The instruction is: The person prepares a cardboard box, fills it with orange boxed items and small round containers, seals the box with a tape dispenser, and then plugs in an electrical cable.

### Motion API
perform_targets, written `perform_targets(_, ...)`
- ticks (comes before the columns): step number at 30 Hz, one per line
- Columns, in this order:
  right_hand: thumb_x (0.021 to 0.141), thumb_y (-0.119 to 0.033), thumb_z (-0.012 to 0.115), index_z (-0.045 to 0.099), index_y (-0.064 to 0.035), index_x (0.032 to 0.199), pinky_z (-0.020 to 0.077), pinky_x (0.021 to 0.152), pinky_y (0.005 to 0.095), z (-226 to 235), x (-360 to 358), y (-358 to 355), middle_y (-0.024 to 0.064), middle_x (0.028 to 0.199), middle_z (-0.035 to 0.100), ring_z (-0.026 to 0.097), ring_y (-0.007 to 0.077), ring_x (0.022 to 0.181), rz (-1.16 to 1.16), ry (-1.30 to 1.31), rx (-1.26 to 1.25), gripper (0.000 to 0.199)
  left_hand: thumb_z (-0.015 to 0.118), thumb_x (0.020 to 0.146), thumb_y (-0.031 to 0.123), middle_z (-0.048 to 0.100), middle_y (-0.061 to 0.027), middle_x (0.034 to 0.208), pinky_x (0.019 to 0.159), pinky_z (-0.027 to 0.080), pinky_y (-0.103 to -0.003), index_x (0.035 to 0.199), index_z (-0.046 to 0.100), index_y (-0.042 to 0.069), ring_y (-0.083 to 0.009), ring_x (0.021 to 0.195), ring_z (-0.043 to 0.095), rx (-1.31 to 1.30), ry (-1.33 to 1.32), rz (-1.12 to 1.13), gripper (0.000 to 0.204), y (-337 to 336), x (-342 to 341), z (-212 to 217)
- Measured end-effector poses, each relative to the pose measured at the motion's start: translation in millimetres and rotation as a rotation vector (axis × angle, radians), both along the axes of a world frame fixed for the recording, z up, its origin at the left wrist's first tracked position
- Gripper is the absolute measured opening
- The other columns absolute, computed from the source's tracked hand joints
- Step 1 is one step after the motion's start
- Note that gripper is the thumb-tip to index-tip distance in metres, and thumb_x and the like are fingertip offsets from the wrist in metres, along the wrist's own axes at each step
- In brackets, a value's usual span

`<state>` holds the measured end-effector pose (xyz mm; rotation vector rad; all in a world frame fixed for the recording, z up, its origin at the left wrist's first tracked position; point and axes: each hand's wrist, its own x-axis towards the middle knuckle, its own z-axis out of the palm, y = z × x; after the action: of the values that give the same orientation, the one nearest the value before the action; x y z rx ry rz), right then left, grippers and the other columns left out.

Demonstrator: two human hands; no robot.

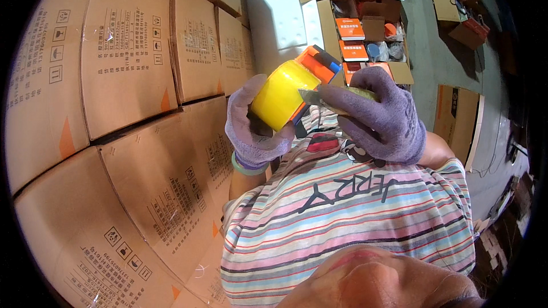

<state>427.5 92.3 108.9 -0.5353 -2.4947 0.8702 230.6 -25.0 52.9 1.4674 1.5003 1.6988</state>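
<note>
My left hand (pixel 254 122), in a grey-purple work glove, is wrapped round a tape dispenser loaded with a wide roll of yellow tape (pixel 279 94). The tape dispenser (pixel 318 64) is orange with dark and blue parts at its far end. My right hand (pixel 382 117), gloved alike, grips a knife with a short metal blade (pixel 310 97) and a yellowish-green handle, mostly hidden by the fingers. The blade's tip lies at the right edge of the tape roll; whether it cuts into the tape I cannot tell. Both hands are held up in front of my striped shirt.
Large brown cartons (pixel 128 51) are stacked all along the left. White foam sheets (pixel 278 11) lean beyond my hands. Farther off, an open carton holds several orange-and-white boxes (pixel 352 29). Another carton (pixel 456 117) stands on the grey floor (pixel 425 40) at the right.
</note>
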Motion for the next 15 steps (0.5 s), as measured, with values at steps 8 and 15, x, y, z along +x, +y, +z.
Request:
perform_targets(8,0.076,-0.011,0.066,0.058,-0.0109,0.119,0.0481,0.060,0.0328,-8,-10,9,0.0146,0.090,0.049,0.057,0.0260,0.071,-0.101,0.128,-0.088,0.043,0.071,0.061,0.006,0.057,-0.0125,0.099,0.070,0.048,-0.027,0.136,0.027,-0.003,-0.0177,0.082,0.059,-0.098,-0.054,0.121,0.088,4,28,2)
perform_targets(15,0.074,-0.009,0.066,0.058,-0.0094,0.119,0.0472,0.063,0.0326,-1,-3,16,0.0135,0.087,0.050,0.054,0.0253,0.072,-0.032,0.118,-0.137,0.046,0.067,0.061,0.005,0.056,-0.0115,0.098,0.072,0.043,-0.026,0.143,0.011,-0.001,-0.0174,0.081,0.054,-0.177,-0.086,0.258,0.100,8,19,8)
